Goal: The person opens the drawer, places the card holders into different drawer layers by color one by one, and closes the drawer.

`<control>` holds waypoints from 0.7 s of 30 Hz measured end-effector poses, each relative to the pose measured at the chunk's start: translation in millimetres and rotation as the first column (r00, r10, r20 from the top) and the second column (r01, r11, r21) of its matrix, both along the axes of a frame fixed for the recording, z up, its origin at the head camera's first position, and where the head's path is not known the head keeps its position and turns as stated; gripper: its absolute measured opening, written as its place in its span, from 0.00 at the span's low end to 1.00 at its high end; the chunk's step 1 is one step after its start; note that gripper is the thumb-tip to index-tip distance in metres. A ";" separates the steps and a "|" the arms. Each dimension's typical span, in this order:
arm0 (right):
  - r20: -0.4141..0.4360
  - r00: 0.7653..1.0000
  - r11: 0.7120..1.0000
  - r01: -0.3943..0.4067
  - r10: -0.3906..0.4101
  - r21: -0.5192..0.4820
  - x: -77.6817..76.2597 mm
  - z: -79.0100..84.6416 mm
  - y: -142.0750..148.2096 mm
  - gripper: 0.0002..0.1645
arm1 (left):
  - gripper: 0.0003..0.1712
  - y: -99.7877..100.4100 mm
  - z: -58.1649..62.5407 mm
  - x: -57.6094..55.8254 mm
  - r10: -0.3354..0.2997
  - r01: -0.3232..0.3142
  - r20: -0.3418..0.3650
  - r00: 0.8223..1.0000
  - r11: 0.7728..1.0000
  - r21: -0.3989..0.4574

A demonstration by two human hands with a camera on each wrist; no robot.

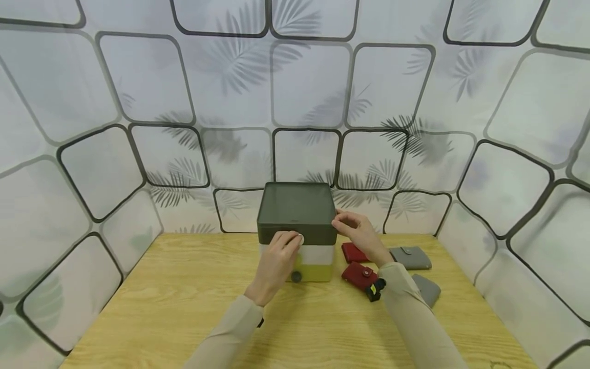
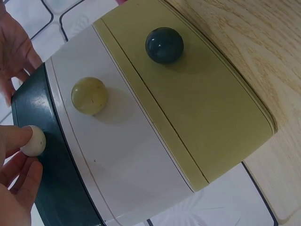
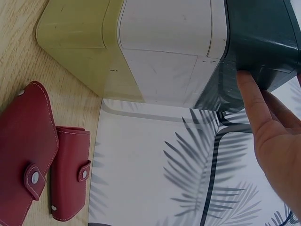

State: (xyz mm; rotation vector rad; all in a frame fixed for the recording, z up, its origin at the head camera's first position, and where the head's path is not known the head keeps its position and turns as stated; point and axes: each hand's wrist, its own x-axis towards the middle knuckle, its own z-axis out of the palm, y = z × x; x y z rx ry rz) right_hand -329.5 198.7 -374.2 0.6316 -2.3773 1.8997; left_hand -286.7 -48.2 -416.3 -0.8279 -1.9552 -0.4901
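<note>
Three-tier drawer box [image 1: 297, 204] stands at the back edge of the surface [image 1: 193, 287], about midway between the back corners, knobs facing the front edge. Tiers top to bottom: dark green drawer [image 2: 61, 174], white drawer [image 2: 131, 160], yellow-green drawer [image 2: 207, 103]. Left hand [image 1: 275, 261] at the top tier, grip pinching the white knob [image 2: 36, 142] between thumb and fingers. Right hand [image 1: 362, 237] at the box side nearer the right edge of the surface; grip spread, fingers fairly straight, fingertips touching the dark green side wall. Yellow knob [image 2: 89, 96] on the middle tier and dark knob [image 2: 164, 45] on the bottom tier, both untouched. Two red wallets [image 1: 359, 275] with snap tabs lie beside the box, toward the back right corner, one nearer the back edge, the other partly behind the black wrist strap [image 1: 374, 290]. Two gray wallets [image 1: 410, 258] farther toward the right edge, one partly hidden by the right sleeve [image 1: 405, 292]. Leaf-patterned sheet [image 1: 309, 82] hangs behind the back edge.
</note>
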 end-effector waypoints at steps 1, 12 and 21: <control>0.001 1.000 1.000 0.002 -0.002 0.001 0.1 0.4 -0.2 0.22 | 0.10 0.1 0.3 -0.4 -0.003 0.003 0.001 1.000 1.000 0.002; 0.000 1.000 1.000 0.004 -0.004 0.008 -1.9 -2.0 1.0 0.22 | 0.10 -1.0 -0.4 -2.0 -0.024 0.023 0.013 1.000 1.000 0.018; -0.002 1.000 1.000 0.010 -0.010 0.011 -6.1 -5.3 1.8 0.22 | 0.11 -3.0 1.3 -2.7 -0.042 0.042 0.018 0.999 0.999 0.024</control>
